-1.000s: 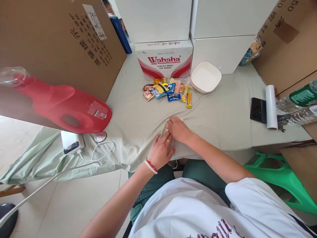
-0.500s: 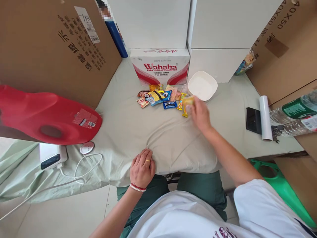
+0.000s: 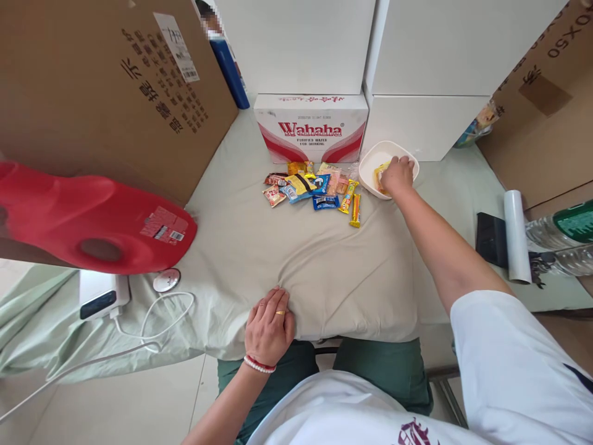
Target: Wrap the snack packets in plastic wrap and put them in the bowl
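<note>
My right hand (image 3: pixel 398 175) reaches into a white bowl (image 3: pixel 373 162), its fingers curled on a yellow snack packet (image 3: pixel 380 177). The hand partly covers that packet. Left of the bowl lies a loose pile of wrapped snacks. It includes a blue packet (image 3: pixel 325 202), a yellow and light blue packet (image 3: pixel 299 184), a red and cream packet (image 3: pixel 273 196) and two narrow yellow packets (image 3: pixel 355 211) at the pile's right end. My left hand (image 3: pixel 270 324) rests flat on the cloth near the front edge, open and holding nothing.
Behind the pile stands a Wahaha water carton (image 3: pixel 311 133) against white cabinets (image 3: pixel 426 49). A red jug (image 3: pixel 102 222), a white power bank (image 3: pixel 102 295) with a cable and a cardboard box (image 3: pixel 92 93) occupy the left. A white roll (image 3: pixel 517 238) and plastic bottles (image 3: pixel 572 222) lie right.
My right hand has carried the yellow packet from beside the pile to the right, into the bowl. The view has shifted slightly. My left hand stays on the cloth.
</note>
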Action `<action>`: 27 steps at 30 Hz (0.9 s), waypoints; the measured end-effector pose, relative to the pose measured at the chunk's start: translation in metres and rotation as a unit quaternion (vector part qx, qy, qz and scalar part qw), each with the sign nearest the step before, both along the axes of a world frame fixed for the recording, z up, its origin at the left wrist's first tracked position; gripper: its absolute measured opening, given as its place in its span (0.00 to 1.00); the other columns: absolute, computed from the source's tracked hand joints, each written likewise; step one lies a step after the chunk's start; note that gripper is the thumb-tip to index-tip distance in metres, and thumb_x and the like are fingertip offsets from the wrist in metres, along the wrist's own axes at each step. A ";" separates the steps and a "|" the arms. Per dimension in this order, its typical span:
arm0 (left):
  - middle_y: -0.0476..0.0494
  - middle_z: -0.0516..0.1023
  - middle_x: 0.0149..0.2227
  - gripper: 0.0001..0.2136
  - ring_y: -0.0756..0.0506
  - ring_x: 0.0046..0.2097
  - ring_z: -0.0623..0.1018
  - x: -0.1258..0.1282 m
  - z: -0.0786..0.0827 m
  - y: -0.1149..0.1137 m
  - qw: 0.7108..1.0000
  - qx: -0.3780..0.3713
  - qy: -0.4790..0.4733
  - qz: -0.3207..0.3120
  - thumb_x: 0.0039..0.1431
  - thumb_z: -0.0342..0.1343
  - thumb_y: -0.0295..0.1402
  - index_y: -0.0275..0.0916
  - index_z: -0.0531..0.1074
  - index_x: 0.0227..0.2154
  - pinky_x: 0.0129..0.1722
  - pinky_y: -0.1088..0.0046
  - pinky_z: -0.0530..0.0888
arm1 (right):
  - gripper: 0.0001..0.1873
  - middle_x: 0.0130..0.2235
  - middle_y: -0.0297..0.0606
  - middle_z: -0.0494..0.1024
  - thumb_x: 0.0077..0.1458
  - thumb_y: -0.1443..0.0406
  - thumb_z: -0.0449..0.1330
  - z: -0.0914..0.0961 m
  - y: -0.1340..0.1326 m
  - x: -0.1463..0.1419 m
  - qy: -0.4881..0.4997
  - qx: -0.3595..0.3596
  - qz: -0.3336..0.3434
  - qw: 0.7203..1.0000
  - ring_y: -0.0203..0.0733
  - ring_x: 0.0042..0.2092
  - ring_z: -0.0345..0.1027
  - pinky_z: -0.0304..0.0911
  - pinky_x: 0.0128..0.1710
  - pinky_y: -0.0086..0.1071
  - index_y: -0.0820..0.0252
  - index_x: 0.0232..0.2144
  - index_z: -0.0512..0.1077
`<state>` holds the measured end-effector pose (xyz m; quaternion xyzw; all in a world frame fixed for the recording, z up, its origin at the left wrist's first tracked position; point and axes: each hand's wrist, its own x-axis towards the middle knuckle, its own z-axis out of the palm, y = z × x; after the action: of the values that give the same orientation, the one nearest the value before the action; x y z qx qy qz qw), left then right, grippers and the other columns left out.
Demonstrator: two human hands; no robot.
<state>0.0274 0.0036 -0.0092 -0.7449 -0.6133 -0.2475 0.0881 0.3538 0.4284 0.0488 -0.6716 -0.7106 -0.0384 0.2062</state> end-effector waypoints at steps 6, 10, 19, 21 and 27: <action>0.37 0.83 0.55 0.23 0.36 0.58 0.81 -0.001 -0.004 -0.002 1.000 -0.001 -0.016 0.002 0.62 0.53 0.26 0.44 0.72 0.60 0.55 0.55 0.75 | 0.26 0.58 0.61 0.70 0.71 0.52 0.51 0.040 -0.033 -0.030 -0.035 0.017 0.058 0.998 0.63 0.63 0.57 0.59 0.57 0.54 0.66 0.57 0.72; 0.38 0.83 0.55 0.22 0.36 0.59 0.81 -0.001 -0.006 -0.003 0.999 -0.009 -0.030 0.005 0.63 0.53 0.26 0.45 0.72 0.59 0.55 0.55 0.75 | 0.17 0.51 0.61 0.76 0.68 0.62 0.54 0.026 -0.065 -0.036 -0.097 -0.079 0.064 0.990 0.65 0.63 0.57 0.56 0.59 0.56 0.68 0.48 0.78; 0.37 0.83 0.55 0.22 0.36 0.58 0.81 -0.001 -0.003 -0.002 1.000 0.003 -0.024 -0.005 0.63 0.54 0.26 0.43 0.71 0.60 0.54 0.56 0.74 | 0.23 0.49 0.55 0.79 0.68 0.70 0.46 0.012 -0.115 0.045 -0.089 0.022 -0.017 0.996 0.59 0.60 0.60 0.56 0.59 0.54 0.62 0.54 0.78; 0.38 0.84 0.54 0.22 0.36 0.58 0.82 0.000 -0.002 -0.002 1.000 0.010 -0.021 -0.006 0.63 0.54 0.25 0.43 0.71 0.59 0.53 0.57 0.74 | 0.22 0.48 0.55 0.79 0.68 0.70 0.46 0.009 -0.117 0.069 -0.095 0.002 -0.016 0.995 0.59 0.59 0.59 0.58 0.58 0.52 0.63 0.51 0.79; 0.37 0.84 0.53 0.21 0.36 0.57 0.82 0.001 0.000 0.000 0.999 0.027 -0.020 -0.009 0.62 0.55 0.24 0.41 0.72 0.58 0.54 0.58 0.74 | 0.21 0.52 0.56 0.77 0.58 0.74 0.51 0.007 -0.112 0.085 -0.092 -0.067 0.024 0.993 0.60 0.60 0.59 0.61 0.57 0.46 0.65 0.49 0.79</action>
<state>0.0281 0.0037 -0.0092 -0.7425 -0.6015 -0.2796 0.0931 0.4389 0.3166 0.0563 -0.6599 -0.7438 -0.0476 0.0952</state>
